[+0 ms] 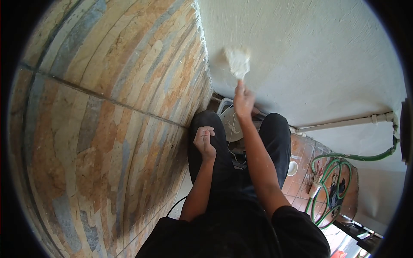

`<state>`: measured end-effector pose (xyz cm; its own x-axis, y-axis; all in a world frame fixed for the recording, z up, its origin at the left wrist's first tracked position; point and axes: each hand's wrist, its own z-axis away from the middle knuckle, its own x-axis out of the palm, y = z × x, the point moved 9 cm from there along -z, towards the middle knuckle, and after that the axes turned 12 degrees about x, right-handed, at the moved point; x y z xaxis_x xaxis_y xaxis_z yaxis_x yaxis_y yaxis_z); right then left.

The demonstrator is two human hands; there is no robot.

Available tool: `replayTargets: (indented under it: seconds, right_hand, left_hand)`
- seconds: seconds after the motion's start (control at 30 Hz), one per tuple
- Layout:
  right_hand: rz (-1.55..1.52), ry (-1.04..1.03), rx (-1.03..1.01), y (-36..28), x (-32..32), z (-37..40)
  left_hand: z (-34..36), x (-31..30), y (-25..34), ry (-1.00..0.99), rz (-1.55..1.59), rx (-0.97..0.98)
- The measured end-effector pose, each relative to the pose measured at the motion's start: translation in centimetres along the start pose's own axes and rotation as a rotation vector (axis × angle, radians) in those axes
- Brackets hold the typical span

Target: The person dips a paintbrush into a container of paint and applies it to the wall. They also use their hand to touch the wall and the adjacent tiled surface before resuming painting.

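A white-coated brush (238, 62), blurred by motion, is against the pale plastered wall (297, 51), near its corner with the stone-patterned wall. Its handle is in my right hand (244, 101), whose fingers are wrapped round it. My left hand (205, 141) rests over my left knee with its fingers curled in; nothing shows in it. Between my knees, below the right hand, is a round light-coloured thing (232, 124) with a thin white cord, partly hidden by my right arm.
The stone-patterned wall (107, 120) rises close on the left. At the right, a pipe (335, 124) runs along the plastered wall, and a green hose (314, 202) lies coiled on the tiled floor (301, 148). A small white cup (292, 168) stands beside my right leg.
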<state>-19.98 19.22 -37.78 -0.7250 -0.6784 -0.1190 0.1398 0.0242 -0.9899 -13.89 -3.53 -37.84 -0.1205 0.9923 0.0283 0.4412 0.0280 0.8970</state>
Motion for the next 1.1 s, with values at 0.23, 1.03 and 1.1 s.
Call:
replayTargets:
  seconds: [0.23,1.03,1.1]
  right_hand:
    - [0.538,0.02,0.508,21.5,1.7,1.7]
    - [0.074,-0.121,0.956,19.9,6.1,2.1]
    - [0.043,-0.085,0.95,18.4,4.0,3.0]
  left_hand:
    - [-0.5,0.5,0.2,-0.016,0.004,0.018]
    - [0.3,-0.4,-2.5,0.037,0.154,-0.043]
    - [0.5,-0.2,-2.4,0.041,0.113,-0.037]
